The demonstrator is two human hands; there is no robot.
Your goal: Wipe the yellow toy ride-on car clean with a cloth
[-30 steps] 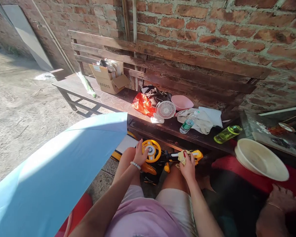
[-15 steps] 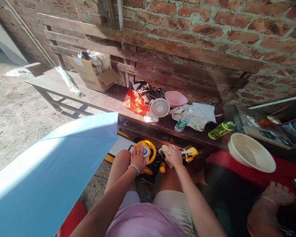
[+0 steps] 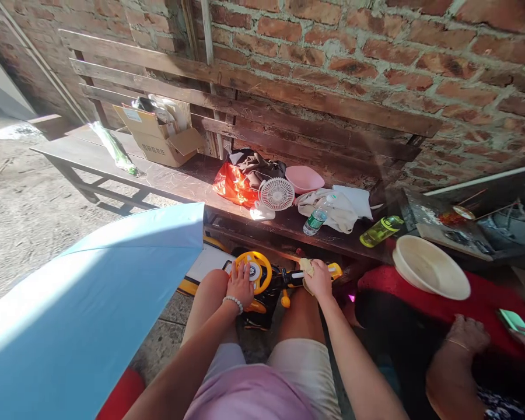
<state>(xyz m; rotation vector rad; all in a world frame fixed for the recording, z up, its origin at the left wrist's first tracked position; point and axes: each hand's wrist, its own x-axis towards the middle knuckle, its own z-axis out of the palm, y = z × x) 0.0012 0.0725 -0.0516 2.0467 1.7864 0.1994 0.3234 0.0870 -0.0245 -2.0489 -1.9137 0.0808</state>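
A yellow toy steering wheel (image 3: 269,274) with a grey and white hub belongs to a black, yellow and white ride-on toy (image 3: 256,306) in front of my knees. My left hand (image 3: 240,284), wearing a beaded bracelet, rests on the left part of this wheel with its fingers stretched out over rim and hub. A crumpled beige cloth (image 3: 306,267) is bunched in my right hand (image 3: 320,281). That hand presses it against the long black and yellow part (image 3: 294,279) to the right of the wheel. My right fingertips are partly hidden.
A blue umbrella (image 3: 126,280) covers the left side. On the wooden bench (image 3: 192,186) stand a cardboard box (image 3: 157,140), a small white fan (image 3: 276,194), a pink basin (image 3: 305,179) and bottles. At right, another person's hand (image 3: 468,333) lies near a cream basin (image 3: 431,268).
My right hand has slid the cloth rightward along the black and yellow part, away from the wheel. My left hand stays on the wheel. The camera view has shifted slightly.
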